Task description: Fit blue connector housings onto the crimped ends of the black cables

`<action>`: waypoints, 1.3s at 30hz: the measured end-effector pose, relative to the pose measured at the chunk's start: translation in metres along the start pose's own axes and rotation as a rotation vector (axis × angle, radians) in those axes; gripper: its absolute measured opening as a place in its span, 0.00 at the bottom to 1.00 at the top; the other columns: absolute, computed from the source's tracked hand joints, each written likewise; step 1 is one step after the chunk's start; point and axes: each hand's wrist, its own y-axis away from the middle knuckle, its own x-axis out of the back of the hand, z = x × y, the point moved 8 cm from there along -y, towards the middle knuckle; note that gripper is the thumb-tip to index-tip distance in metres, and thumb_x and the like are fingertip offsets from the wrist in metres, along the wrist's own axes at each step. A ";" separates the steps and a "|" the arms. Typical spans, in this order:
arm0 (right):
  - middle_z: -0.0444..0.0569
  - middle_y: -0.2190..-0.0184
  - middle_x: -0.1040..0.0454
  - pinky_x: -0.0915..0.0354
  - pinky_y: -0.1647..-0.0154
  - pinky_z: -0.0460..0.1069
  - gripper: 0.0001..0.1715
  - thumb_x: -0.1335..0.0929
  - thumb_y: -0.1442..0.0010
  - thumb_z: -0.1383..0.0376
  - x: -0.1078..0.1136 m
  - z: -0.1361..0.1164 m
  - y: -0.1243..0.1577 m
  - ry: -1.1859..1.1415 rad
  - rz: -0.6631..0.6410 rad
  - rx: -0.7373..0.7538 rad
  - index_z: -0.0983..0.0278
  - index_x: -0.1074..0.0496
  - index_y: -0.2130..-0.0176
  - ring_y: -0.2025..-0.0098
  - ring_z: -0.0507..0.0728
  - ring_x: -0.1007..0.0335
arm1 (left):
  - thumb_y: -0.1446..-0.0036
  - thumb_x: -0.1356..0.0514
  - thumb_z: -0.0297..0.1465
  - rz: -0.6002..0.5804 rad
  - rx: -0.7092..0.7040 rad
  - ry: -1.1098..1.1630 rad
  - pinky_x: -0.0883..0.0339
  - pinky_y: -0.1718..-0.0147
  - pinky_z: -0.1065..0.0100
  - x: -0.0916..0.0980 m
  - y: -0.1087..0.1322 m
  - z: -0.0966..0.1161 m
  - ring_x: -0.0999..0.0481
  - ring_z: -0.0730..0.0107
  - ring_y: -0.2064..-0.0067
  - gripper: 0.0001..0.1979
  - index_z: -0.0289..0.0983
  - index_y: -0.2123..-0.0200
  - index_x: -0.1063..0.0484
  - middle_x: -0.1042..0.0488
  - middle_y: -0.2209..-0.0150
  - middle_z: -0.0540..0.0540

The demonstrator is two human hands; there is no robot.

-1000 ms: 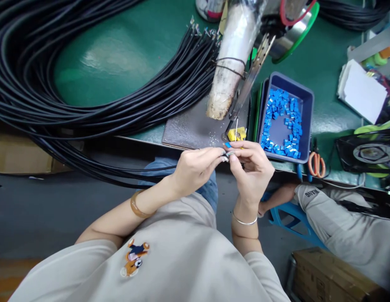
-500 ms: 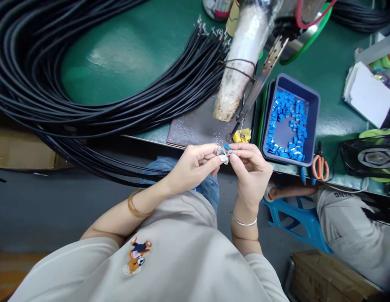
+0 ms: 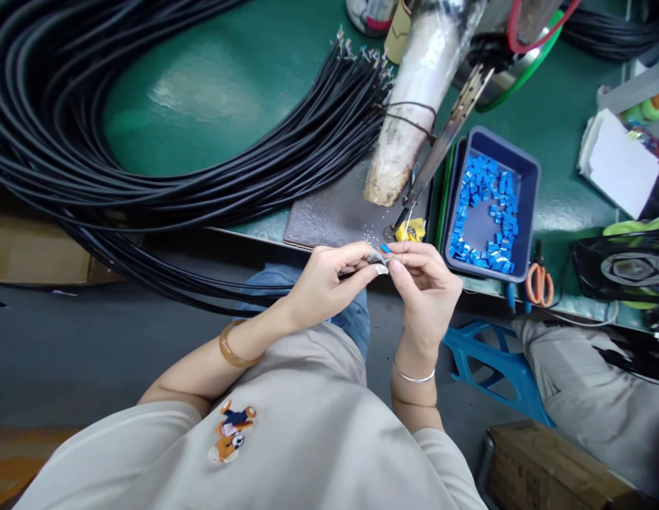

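My left hand (image 3: 329, 280) is closed around the end of a black cable (image 3: 249, 287), its thumb and forefinger pinched at the stripped end. Thin wires (image 3: 387, 261) run from there to my right hand (image 3: 425, 287), whose thumb and fingertips press together on them. A small blue connector (image 3: 385, 248) shows just above the right fingertips; what bears it is hidden. Above the hands a soldering iron (image 3: 446, 134) slants down, its tip near a yellow block (image 3: 412, 230). A dark mat (image 3: 329, 216) with white specks lies beyond my fingers.
A blue-grey tray (image 3: 528, 205) of blue connectors stands at right, with orange-handled scissors (image 3: 539, 285) beside it. A large bundle of black cables (image 3: 228, 184) fills the left. A whitish tube (image 3: 409, 106) hangs above the mat. Another person (image 3: 589, 375) sits at right by a blue stool (image 3: 494, 361).
My fingers shift slightly and the thin wires look straighter between them. The other person's limb by the blue stool is gone from view. The view has moved a little.
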 end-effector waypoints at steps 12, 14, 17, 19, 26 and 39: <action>0.46 0.60 0.21 0.22 0.57 0.50 0.06 0.28 0.41 0.72 0.003 -0.016 0.003 0.085 0.021 0.098 0.60 0.21 0.65 0.58 0.53 0.21 | 0.35 0.40 0.29 0.158 -0.373 -0.412 0.31 0.63 0.75 -0.001 0.009 0.021 0.21 0.74 0.66 0.07 0.32 0.64 0.23 0.18 0.67 0.45; 0.46 0.59 0.21 0.22 0.55 0.52 0.07 0.28 0.42 0.73 0.002 -0.022 0.007 0.142 0.089 0.177 0.60 0.22 0.65 0.57 0.54 0.21 | 0.34 0.41 0.28 0.173 -0.317 -0.364 0.34 0.68 0.75 0.000 0.008 0.020 0.25 0.76 0.71 0.09 0.32 0.67 0.24 0.21 0.71 0.47; 0.46 0.58 0.21 0.21 0.54 0.53 0.10 0.28 0.43 0.74 -0.001 -0.031 0.015 0.249 0.160 0.306 0.60 0.22 0.63 0.56 0.55 0.21 | 0.34 0.42 0.31 0.036 -0.071 -0.115 0.40 0.75 0.75 -0.001 0.002 0.006 0.34 0.80 0.77 0.17 0.33 0.76 0.30 0.29 0.79 0.51; 0.46 0.58 0.20 0.21 0.56 0.53 0.11 0.28 0.43 0.74 -0.004 -0.033 0.017 0.282 0.155 0.346 0.59 0.22 0.62 0.57 0.54 0.21 | 0.34 0.41 0.34 -0.084 0.117 0.123 0.42 0.78 0.76 -0.005 0.001 -0.004 0.37 0.81 0.79 0.20 0.33 0.79 0.33 0.31 0.81 0.51; 0.46 0.60 0.19 0.21 0.58 0.54 0.12 0.31 0.36 0.71 0.013 -0.037 0.018 0.285 0.284 0.399 0.58 0.21 0.57 0.58 0.56 0.20 | 0.37 0.41 0.31 -0.111 0.334 0.393 0.51 0.84 0.78 0.001 0.002 -0.009 0.45 0.86 0.84 0.10 0.33 0.70 0.31 0.30 0.83 0.53; 0.46 0.61 0.18 0.22 0.58 0.52 0.11 0.30 0.39 0.74 0.006 -0.033 0.021 0.246 0.192 0.472 0.61 0.26 0.58 0.60 0.55 0.19 | 0.44 0.38 0.29 0.009 0.293 0.344 0.58 0.83 0.77 0.004 -0.004 -0.011 0.52 0.85 0.80 0.14 0.36 0.76 0.40 0.48 0.81 0.59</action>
